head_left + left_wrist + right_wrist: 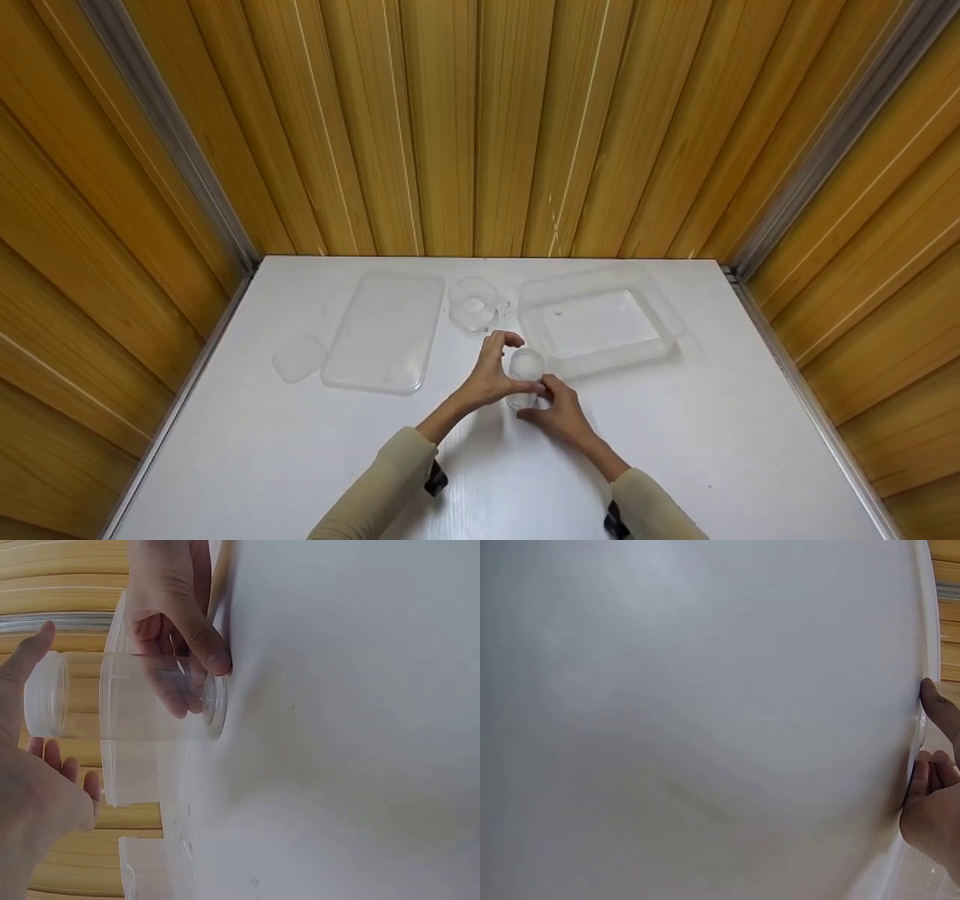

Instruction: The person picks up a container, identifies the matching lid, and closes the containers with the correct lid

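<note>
A clear cylindrical jar [82, 701] with a frosted white screw lid [527, 364] stands upright on the table. My right hand [561, 417] holds the jar low down, thumb on one side and fingers round the other near its base. Up at the lid, my left hand [491, 376] curves loosely about it; in the left wrist view its thumb stands slightly apart from the lid. Most of the jar falls outside the right wrist view, where the right hand [934, 799] shows at the edge.
Behind the hands on the white table [720, 435] lie a large clear tub [607, 364], a small clear container [473, 319] and small dark specks. Farther left are a large flat lid [386, 334] and a small lid [298, 358]. Wood-patterned walls [480, 135] enclose the table.
</note>
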Motion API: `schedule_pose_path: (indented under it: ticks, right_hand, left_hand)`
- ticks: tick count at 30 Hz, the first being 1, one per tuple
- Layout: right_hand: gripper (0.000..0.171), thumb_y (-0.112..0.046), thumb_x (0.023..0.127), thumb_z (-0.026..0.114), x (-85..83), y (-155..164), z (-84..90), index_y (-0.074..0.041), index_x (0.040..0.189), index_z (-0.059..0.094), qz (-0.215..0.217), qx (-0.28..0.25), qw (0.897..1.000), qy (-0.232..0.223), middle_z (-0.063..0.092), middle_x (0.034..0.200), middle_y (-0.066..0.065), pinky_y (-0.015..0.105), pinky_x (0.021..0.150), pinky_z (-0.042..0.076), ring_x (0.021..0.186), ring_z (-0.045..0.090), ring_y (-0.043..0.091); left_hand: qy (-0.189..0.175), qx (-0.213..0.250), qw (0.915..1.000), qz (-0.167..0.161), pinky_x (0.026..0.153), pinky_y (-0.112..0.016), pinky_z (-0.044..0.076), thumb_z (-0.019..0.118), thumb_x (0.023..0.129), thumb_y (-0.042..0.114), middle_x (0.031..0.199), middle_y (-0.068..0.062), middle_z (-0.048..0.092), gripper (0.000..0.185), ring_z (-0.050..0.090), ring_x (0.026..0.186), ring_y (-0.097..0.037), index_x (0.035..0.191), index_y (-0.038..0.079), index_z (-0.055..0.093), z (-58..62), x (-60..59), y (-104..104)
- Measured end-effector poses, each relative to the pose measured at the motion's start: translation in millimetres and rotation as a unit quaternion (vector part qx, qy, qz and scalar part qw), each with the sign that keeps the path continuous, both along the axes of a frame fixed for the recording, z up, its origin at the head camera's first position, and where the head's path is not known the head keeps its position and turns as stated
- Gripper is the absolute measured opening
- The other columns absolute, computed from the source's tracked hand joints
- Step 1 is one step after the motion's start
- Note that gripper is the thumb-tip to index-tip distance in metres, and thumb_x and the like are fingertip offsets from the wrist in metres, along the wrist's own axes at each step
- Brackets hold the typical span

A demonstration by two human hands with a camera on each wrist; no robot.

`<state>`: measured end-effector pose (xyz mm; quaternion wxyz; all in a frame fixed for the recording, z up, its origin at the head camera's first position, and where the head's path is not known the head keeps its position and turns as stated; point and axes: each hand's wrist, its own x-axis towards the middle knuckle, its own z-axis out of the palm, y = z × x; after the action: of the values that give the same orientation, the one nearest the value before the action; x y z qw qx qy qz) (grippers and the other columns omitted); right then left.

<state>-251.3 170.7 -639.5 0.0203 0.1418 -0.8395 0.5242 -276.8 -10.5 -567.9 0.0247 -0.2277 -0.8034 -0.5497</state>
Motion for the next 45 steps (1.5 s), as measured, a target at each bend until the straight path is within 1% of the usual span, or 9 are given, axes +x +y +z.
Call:
schedule_pose_path:
  ticks: [5,12,17,22,27,30,33,38,45]
  right_hand:
    - [0.051,-0.011,0.069,0.086,0.6,-1.9,0.5,-0.006,0.113,0.062,0.004,-0.005,1.0,-0.008,0.064,0.113,0.01,0.039,0.096,0.052,0.11,0.06,0.025]
    - [0.054,-0.009,0.072,0.084,2.6,-2.7,2.4,-0.005,0.12,0.059,0.004,-0.009,1.0,-0.008,0.063,0.122,0.015,0.044,0.099,0.049,0.117,0.06,0.033]
    - [0.054,-0.002,0.073,0.082,11.6,-6.9,19.9,0.0,0.12,0.058,0.005,-0.013,1.0,-0.002,0.062,0.122,0.019,0.051,0.098,0.048,0.115,0.06,0.038]
    - [0.051,0.0,0.073,0.081,21.0,-7.1,38.4,0.002,0.119,0.058,0.008,-0.013,1.0,-0.017,0.062,0.12,0.02,0.053,0.098,0.047,0.114,0.06,0.04]
    - [0.052,-0.001,0.073,0.081,16.4,-6.6,28.6,0.003,0.119,0.057,0.004,-0.011,1.0,-0.003,0.062,0.119,0.022,0.054,0.097,0.047,0.113,0.059,0.041]
    - [0.053,-0.004,0.073,0.082,10.0,-5.0,14.1,0.0,0.12,0.058,0.001,-0.003,1.0,0.007,0.063,0.119,0.019,0.051,0.097,0.049,0.113,0.061,0.037]
    - [0.051,-0.009,0.071,0.084,4.8,-0.6,3.5,-0.004,0.116,0.06,-0.005,0.007,1.0,0.01,0.065,0.114,0.012,0.044,0.095,0.051,0.109,0.062,0.028]
    - [0.049,-0.012,0.069,0.086,3.3,3.0,0.5,-0.008,0.111,0.062,-0.008,0.005,1.0,0.003,0.066,0.11,0.007,0.036,0.093,0.052,0.107,0.062,0.023]
    - [0.053,-0.01,0.072,0.084,2.9,-0.7,1.6,-0.006,0.119,0.06,0.004,-0.002,1.0,-0.005,0.063,0.12,0.013,0.044,0.098,0.05,0.115,0.061,0.031]
  left_hand:
    - [0.003,0.001,1.0,-0.001,0.091,-0.03,0.031,0.09,0.064,0.027,0.11,-0.008,0.051,0.066,0.043,0.109,-0.023,0.112,0.007,0.05,0.5,0.4,0.9]
    - [0.005,-0.002,0.9995,-0.03,0.094,-0.04,0.033,0.088,0.069,0.027,0.118,-0.006,0.058,0.062,0.046,0.114,-0.022,0.118,0.009,0.055,1.3,-1.9,-4.3]
    - [-0.008,0.0,0.9984,-0.056,0.101,-0.045,0.034,0.085,0.073,0.024,0.128,-0.004,0.06,0.063,0.048,0.12,-0.022,0.127,0.009,0.057,2.4,-2.5,-8.7]
    - [0.004,-0.003,0.9969,-0.078,0.1,-0.049,0.038,0.081,0.077,0.017,0.132,-0.007,0.06,0.062,0.049,0.121,-0.026,0.133,0.008,0.055,2.4,-0.7,-9.4]
    - [0.034,-0.018,0.9952,-0.091,0.097,-0.051,0.041,0.077,0.078,0.011,0.133,-0.012,0.059,0.062,0.05,0.121,-0.03,0.135,0.005,0.054,5.8,2.1,-9.8]
    - [0.045,-0.045,0.9947,-0.081,0.1,-0.048,0.037,0.078,0.077,0.013,0.138,-0.01,0.055,0.068,0.047,0.125,-0.029,0.138,0.006,0.05,8.0,4.3,-9.2]
    - [0.05,-0.058,0.9958,-0.05,0.101,-0.046,0.031,0.083,0.073,0.022,0.138,-0.008,0.053,0.076,0.044,0.127,-0.026,0.138,0.008,0.047,8.1,5.1,-4.6]
    - [0.051,-0.049,0.9974,0.01,0.101,-0.045,0.033,0.089,0.065,0.031,0.123,-0.009,0.056,0.076,0.047,0.117,-0.025,0.125,0.006,0.051,6.3,6.5,2.5]
    - [0.018,-0.02,0.9996,-0.004,0.099,-0.043,0.035,0.086,0.071,0.03,0.116,-0.01,0.057,0.063,0.048,0.113,-0.025,0.119,0.005,0.053,4.9,6.5,-2.3]
